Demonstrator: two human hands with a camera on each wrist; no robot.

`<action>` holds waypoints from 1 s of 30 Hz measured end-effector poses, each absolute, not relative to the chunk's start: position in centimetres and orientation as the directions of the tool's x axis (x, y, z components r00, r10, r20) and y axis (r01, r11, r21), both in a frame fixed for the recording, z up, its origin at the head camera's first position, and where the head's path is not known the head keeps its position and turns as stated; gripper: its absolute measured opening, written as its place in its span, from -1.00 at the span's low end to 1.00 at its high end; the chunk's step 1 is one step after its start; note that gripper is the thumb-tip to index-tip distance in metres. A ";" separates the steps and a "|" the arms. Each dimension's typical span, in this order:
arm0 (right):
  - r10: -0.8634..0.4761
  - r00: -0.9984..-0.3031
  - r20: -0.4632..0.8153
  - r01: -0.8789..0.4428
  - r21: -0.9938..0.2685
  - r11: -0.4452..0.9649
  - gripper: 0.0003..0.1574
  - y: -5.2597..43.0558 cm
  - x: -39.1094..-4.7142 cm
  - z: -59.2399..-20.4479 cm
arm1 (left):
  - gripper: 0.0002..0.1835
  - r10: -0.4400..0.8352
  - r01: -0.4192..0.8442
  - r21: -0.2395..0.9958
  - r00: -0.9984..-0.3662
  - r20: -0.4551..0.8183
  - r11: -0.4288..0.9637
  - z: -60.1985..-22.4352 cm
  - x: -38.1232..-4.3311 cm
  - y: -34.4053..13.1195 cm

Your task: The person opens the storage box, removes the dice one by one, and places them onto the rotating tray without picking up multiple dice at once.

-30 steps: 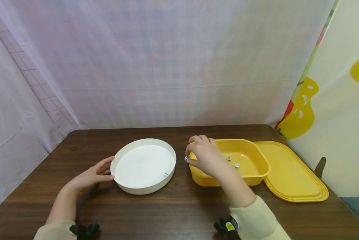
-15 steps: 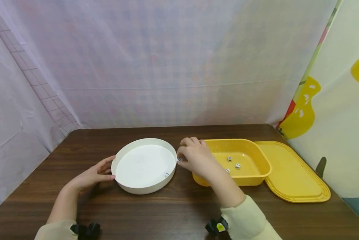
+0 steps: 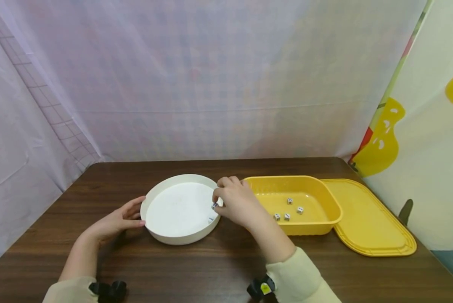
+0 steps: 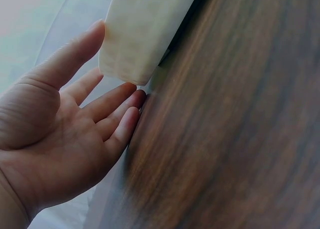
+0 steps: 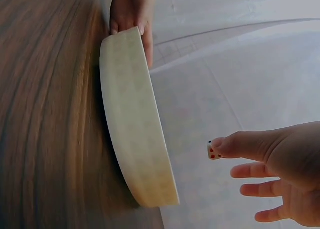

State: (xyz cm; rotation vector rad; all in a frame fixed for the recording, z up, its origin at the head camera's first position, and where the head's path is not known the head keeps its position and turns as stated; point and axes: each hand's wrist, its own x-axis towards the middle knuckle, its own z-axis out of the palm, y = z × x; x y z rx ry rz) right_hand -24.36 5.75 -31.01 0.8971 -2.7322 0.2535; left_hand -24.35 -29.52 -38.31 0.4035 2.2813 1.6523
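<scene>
My right hand [image 3: 238, 203] pinches a white die [image 3: 214, 205] with coloured pips between thumb and fingertips, over the right rim of a round white tray [image 3: 178, 210]. In the right wrist view that die [image 5: 213, 151] shows at the thumb tip, above the tray's side wall [image 5: 132, 114]. A second die [image 3: 210, 219] lies inside the tray near its right wall. My left hand [image 3: 114, 221] rests at the tray's left side, thumb and fingers spread. Fingertips and thumb touch the tray's wall in the left wrist view [image 4: 142, 36], with nothing in the palm.
To the right stands a yellow rectangular tub [image 3: 326, 204] with several dice in it, such as one die [image 3: 300, 209]. Its yellow lid [image 3: 374, 223] lies flat beside it, partly under the tub's edge. The brown wooden table [image 3: 196, 273] ends at a hanging sheet [image 3: 181, 105].
My right hand has moved left with the die, from the yellow tub's left rim to over the white tray's right rim, uncovering more dice in the tub. My left hand stays put.
</scene>
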 end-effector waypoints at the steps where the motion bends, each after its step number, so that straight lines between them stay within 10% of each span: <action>1: -0.556 -0.780 0.288 -0.601 -0.093 0.794 -0.90 5.6 -24.3 -31.0 | -0.08 0.393 0.054 0.953 -0.917 -0.072 0.299 -38.3 -24.4 -29.5; 30: -0.628 -0.737 0.250 -0.657 -0.049 0.752 -0.86 3.4 -24.4 -33.4 | -0.07 0.391 0.043 0.953 -0.917 -0.082 0.300 -38.1 -24.2 -29.4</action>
